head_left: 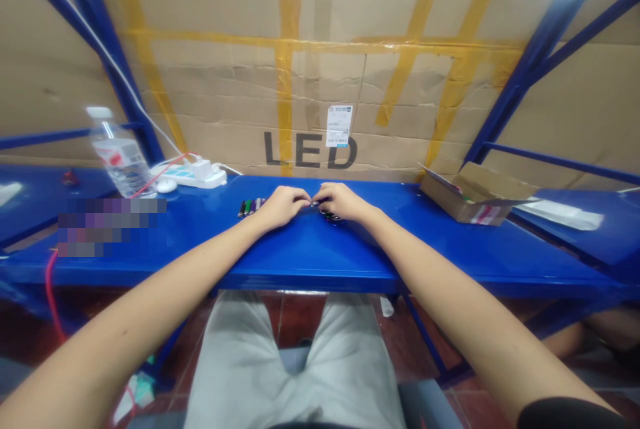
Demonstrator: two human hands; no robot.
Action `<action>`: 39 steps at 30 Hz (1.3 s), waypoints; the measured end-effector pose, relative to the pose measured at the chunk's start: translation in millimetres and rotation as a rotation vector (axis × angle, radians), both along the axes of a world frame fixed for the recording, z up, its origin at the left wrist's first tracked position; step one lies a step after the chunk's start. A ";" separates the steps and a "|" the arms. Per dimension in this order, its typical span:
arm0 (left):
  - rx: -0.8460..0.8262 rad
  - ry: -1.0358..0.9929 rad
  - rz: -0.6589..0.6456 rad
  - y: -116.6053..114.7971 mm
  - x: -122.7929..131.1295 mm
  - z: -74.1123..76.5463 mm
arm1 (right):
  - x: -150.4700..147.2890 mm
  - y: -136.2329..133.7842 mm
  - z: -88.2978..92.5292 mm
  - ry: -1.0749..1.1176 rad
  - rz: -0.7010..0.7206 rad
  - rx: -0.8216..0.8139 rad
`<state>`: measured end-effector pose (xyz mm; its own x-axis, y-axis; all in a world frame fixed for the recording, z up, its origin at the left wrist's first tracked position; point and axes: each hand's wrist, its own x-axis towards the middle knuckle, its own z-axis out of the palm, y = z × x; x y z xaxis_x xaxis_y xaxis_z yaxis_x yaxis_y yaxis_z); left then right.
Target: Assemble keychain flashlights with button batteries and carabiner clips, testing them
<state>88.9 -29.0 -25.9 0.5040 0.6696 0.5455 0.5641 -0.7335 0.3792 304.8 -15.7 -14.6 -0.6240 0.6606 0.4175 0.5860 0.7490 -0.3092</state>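
My right hand (pixel 343 201) is drawn narrow, fingertips pinching a small shiny piece (pixel 314 203) above the blue table (pixel 310 252); my left hand (pixel 287 206) is bunched at the piece's other side, though I cannot tell whether its fingers grip or only touch. The piece sits right between my hands, so little of it shows that a loose pinch could let it slip and skitter over the smooth top; a row of coloured sticks (pixel 250 208) lies just beside my left hand, and a careless sideways sweep could knock them crooked; a dark little pile (pixel 331 216) lies under my right hand, where a dropping palm could scatter it; the capped bottle (pixel 123 159) stands near the power strip (pixel 200 179), well apart from my fingers, but a swinging left elbow might topple it.
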 end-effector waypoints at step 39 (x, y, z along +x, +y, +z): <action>0.179 -0.139 0.012 -11.8 8.1 9.1 | -4.2 5.7 -6.9 0.356 0.001 0.018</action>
